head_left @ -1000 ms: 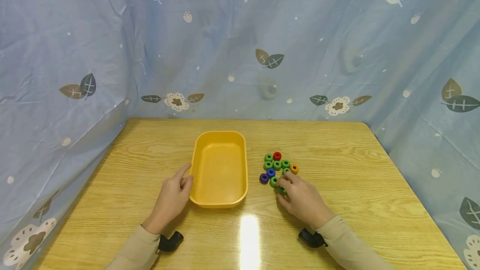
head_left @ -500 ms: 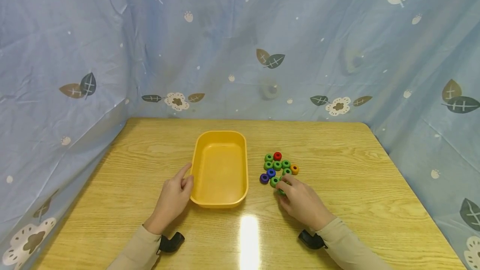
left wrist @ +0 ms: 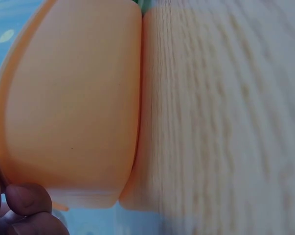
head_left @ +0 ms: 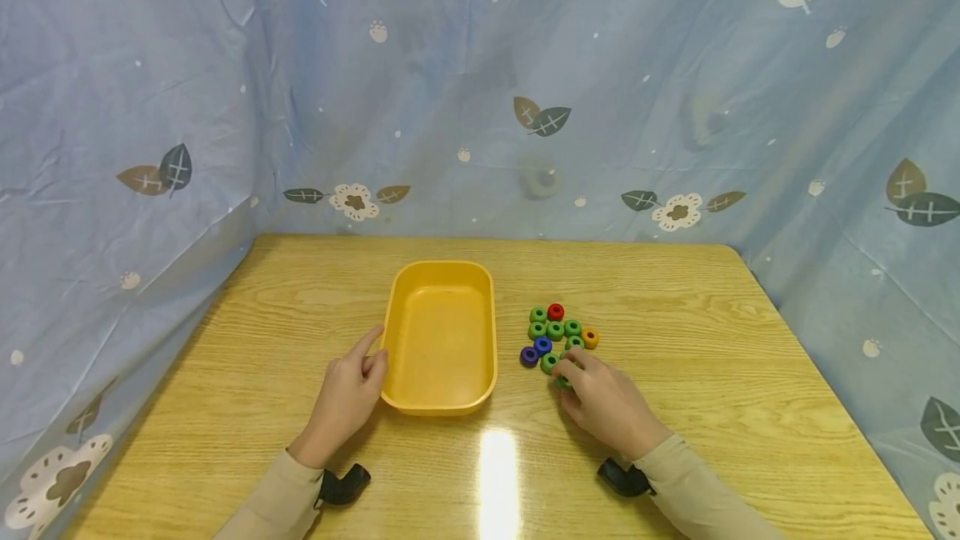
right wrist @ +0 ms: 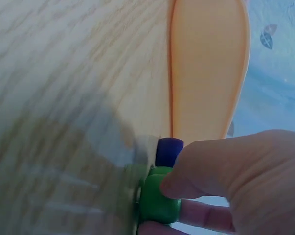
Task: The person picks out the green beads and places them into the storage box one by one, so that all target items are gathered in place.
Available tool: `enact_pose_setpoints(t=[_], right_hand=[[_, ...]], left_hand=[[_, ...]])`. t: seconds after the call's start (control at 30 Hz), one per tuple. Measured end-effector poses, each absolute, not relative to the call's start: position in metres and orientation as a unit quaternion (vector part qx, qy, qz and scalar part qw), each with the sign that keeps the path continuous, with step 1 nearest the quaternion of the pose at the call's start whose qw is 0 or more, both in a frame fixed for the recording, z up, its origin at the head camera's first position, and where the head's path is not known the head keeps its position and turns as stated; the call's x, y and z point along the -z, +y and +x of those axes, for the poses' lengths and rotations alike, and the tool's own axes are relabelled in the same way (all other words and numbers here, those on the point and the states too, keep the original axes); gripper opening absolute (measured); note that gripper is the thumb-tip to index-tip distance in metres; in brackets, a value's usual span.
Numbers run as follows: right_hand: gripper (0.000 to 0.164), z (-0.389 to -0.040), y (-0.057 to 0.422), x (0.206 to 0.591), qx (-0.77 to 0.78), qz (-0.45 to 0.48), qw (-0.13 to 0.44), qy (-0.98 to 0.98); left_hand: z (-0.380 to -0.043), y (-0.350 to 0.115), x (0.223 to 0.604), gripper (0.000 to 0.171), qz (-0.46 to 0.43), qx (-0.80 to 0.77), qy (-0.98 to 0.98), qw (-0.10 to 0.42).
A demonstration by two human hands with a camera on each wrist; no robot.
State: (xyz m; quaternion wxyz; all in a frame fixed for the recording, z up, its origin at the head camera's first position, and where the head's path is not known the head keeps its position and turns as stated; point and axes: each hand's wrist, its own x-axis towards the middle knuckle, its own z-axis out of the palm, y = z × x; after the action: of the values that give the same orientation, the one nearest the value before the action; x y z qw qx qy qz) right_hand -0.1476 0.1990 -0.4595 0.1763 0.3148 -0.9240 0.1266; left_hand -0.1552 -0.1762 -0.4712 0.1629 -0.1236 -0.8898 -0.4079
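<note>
Tray (head_left: 440, 348) on the table (head_left: 660, 298), cluster of rings (head_left: 555, 337) to its right, curtain (head_left: 465, 90) behind the table.

a wooden table (head_left: 667, 294) with pale yellow-brown grain and rounded far corners carries everything, a bright streak of reflected light on its near part. directly on it sits a yellow tray (head_left: 438, 408), rounded at the corners, left of the middle. to the tray's right, apart from it, lies a loose cluster of small rings: several green rings (head_left: 555, 331), a red ring (head_left: 556, 312) at the far side, an orange ring (head_left: 590, 338) at the right, and a blue ring (head_left: 543, 346) just beside a purple ring (head_left: 529, 357) at the left.
</note>
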Motion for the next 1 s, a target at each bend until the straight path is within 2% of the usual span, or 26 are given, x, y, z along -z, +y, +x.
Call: enact_pose_setpoints(t=[0.2,0.47,0.73,1.0], right_hand=[[0.029,-0.151,0.202,0.451,-0.139,0.327,0.215,-0.91],[0.024,-0.17,0.19,0.429,-0.186,0.351,0.22,-0.891],[0.014,-0.2,0.155,0.403,-0.204,0.385,0.186,-0.88],[0.011,-0.228,0.123,0.39,-0.213,0.419,0.136,-0.872]], left_hand=[[-0.155,-0.176,0.47,0.041,-0.123,0.409,-0.89,0.159],[-0.156,-0.175,0.47,0.042,-0.119,0.41,-0.892,0.15],[-0.157,-0.174,0.472,0.042,-0.118,0.415,-0.889,0.153],[-0.155,-0.174,0.472,0.043,-0.12,0.416,-0.888,0.157]])
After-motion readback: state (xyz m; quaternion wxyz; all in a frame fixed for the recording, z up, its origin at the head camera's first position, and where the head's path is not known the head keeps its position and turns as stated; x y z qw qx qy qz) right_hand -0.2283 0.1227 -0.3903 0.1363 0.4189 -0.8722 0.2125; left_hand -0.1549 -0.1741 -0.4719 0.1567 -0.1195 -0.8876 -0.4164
